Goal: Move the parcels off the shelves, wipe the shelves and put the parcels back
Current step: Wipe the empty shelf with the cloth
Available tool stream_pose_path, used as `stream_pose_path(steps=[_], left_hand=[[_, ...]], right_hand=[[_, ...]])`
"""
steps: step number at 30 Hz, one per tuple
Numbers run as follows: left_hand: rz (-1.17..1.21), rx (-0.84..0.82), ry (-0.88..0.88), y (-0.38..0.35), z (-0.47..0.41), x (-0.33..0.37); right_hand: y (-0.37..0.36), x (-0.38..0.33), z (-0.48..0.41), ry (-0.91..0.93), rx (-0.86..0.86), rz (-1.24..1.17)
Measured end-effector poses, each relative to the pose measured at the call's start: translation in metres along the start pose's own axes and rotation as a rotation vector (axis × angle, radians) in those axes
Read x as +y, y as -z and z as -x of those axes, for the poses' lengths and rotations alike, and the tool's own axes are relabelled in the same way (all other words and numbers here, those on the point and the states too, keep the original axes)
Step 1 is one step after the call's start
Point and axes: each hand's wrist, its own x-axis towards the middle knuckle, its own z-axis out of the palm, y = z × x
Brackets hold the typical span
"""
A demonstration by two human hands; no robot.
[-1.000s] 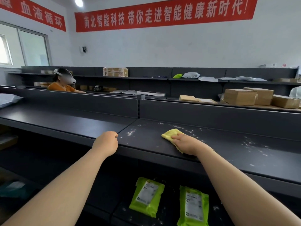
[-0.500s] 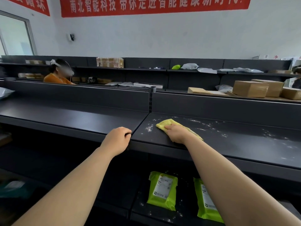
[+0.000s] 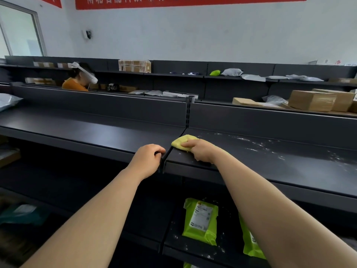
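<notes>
My right hand (image 3: pixel 201 151) presses a yellow cloth (image 3: pixel 182 142) flat on the dark top shelf (image 3: pixel 270 161), at its left end by the seam between two shelf sections. White dust is scattered over that shelf to the right. My left hand (image 3: pixel 147 158) grips the front edge of the neighbouring left shelf (image 3: pixel 87 130), fingers curled over the lip. On the lower shelf (image 3: pixel 193 250) lie two lime-green parcels: one (image 3: pixel 201 221) in full view, the other (image 3: pixel 251 242) partly hidden behind my right forearm.
A grey poly bag (image 3: pixel 8 101) lies at the far left of the top shelf. Behind the back panel stand cardboard boxes (image 3: pixel 313 100) and more shelving with parcels. A person in an orange top (image 3: pixel 75 84) sits behind the left shelving. A teal bag (image 3: pixel 21 213) lies low left.
My right hand has slid the cloth leftward along the shelf to the seam. My left hand has shifted right along the front edge. The camera has moved closer and to the right.
</notes>
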Motion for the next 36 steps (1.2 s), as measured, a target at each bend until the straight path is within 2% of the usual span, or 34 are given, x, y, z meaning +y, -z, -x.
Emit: stream_pose_path(steps=[7, 16, 24, 26, 31, 36], left_hand=[[0.063, 0.03, 0.085, -0.002, 0.002, 0.002], [-0.04, -0.04, 0.098, -0.002, 0.007, 0.016], [-0.151, -0.073, 0.081, 0.0, 0.009, 0.025], [-0.154, -0.091, 0.084, 0.003, 0.008, 0.024], [-0.104, -0.087, 0.096, 0.011, 0.002, 0.019], [-0.065, -0.067, 0.116, 0.013, -0.001, 0.013]], right_hand=[[-0.007, 0.002, 0.031, 0.085, 0.034, -0.196], [0.009, 0.026, 0.078, 0.031, 0.092, -0.404], [0.028, 0.073, 0.1, -0.085, 0.337, -0.262], [0.029, 0.073, 0.105, -0.068, 0.278, -0.28], [0.017, 0.049, 0.104, 0.14, 0.027, -0.3], [0.003, 0.01, 0.076, 0.228, -0.121, -0.097]])
